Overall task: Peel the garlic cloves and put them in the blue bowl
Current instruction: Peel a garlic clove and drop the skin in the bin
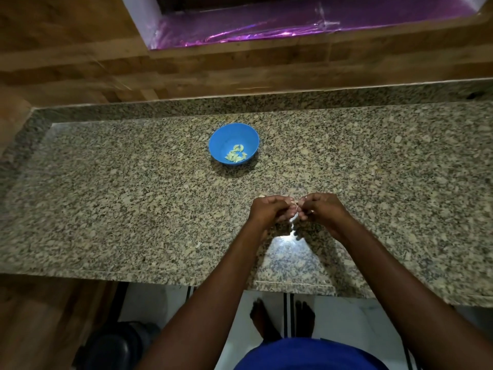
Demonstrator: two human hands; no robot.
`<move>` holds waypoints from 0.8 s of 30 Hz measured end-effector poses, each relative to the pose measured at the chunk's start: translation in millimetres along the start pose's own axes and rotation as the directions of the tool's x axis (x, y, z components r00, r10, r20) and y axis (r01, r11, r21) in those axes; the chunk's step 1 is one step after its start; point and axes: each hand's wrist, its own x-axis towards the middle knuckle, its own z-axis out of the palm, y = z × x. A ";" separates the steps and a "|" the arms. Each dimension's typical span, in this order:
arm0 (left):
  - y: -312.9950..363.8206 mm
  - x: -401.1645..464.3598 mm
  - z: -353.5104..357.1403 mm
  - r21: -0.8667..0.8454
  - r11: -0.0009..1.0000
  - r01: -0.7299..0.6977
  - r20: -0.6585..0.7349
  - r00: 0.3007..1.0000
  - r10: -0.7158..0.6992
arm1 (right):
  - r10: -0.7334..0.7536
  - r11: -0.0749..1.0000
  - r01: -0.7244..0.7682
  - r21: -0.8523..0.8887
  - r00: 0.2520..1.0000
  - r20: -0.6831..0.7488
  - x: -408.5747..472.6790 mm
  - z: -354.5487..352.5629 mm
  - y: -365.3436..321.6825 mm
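From the head camera, a speckled granite countertop [133, 198] runs across the picture, with a wood-grain wall [66, 57] behind it and a strip of shiny purple film [266, 25] in the recess above.

The blue bowl [224, 134] stands on the counter toward the far side, left of centre and well apart from the hands. A small heap of pale peeled garlic cloves [236, 154] lies at its bottom.

Nearer the front edge, both hands meet above the stone. The left hand [269, 210] has its fingers curled inward, and the right hand [321, 209] mirrors it, fingers bent toward the left. Between their fingertips they pinch a garlic clove [294, 203], of which only a pale sliver shows; how much skin remains on it cannot be told. One more pale scrap [262, 195] lies on the counter just beyond the left hand, too small to identify.

A bright reflection [286, 240] shines on the granite just below the hands.

Under the counter edge, the person's bare feet [264, 319] stand on a white tiled floor [346, 324], a blue garment [306, 355] fills the bottom of the view, and a dark round container [114, 345] sits at lower left.
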 end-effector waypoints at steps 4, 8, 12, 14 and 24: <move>-1.6 4.5 -2.8 0.108 0.994 -0.028 -0.031 0.999 0.032 | 0.010 1.000 -0.010 -0.013 1.000 -0.016 1.8 1.4 2.1; -4.3 10.1 -4.4 0.225 0.973 -0.049 -0.104 0.992 0.074 | 0.038 0.999 -0.038 0.000 0.998 -0.055 -0.1 4.1 1.0; -9.4 19.6 -3.3 0.396 0.912 -0.110 -0.164 0.968 0.188 | 0.084 0.996 -0.081 0.046 0.994 -0.075 -2.9 6.3 1.1; -11.4 23.8 0.3 0.534 0.835 -0.129 -0.195 0.943 0.270 | 0.112 0.993 -0.108 0.056 0.990 -0.087 -3.9 7.3 2.5; -28.9 20.0 -7.7 0.785 0.593 -0.182 -0.169 0.856 0.488 | 0.182 0.983 -0.175 0.054 0.971 -0.154 -6.2 5.4 20.6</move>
